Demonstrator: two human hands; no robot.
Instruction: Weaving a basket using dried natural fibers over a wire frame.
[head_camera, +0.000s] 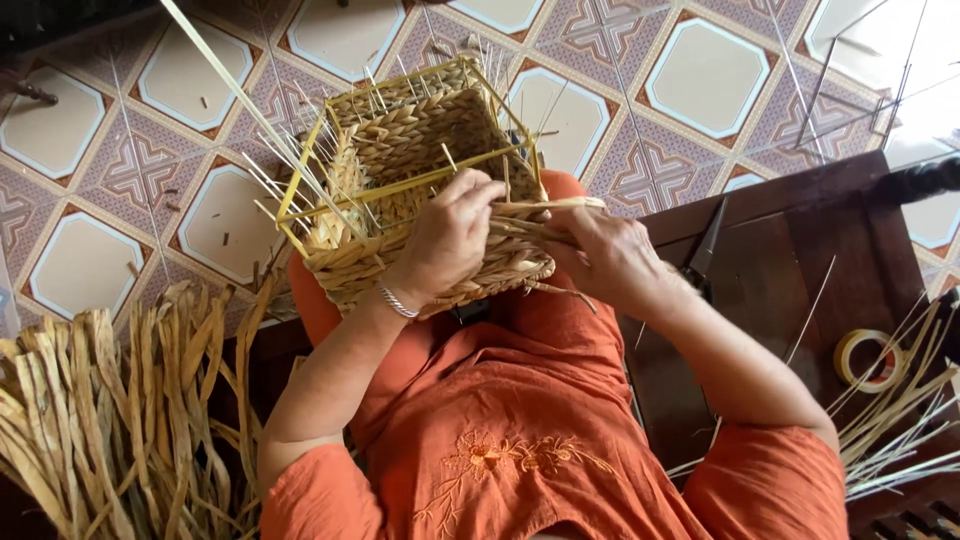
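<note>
A half-woven straw basket (400, 150) on a yellow wire frame rests on my knees, its opening turned away from me, with thin pale spokes sticking out of it. My left hand (450, 240) grips the basket's near wall, a silver bracelet on the wrist. Beside it, my right hand (605, 255) pinches a bunch of pale straw strands (535, 215) against the basket's right edge. Both hands touch the weave.
A heap of dried flat straw (110, 420) lies at the lower left. To the right stands a dark wooden bench (800, 250) with a dark blade (705, 245), a roll of tape (868, 358) and thin reeds (900, 420). Patterned floor tiles (700, 70) lie beyond.
</note>
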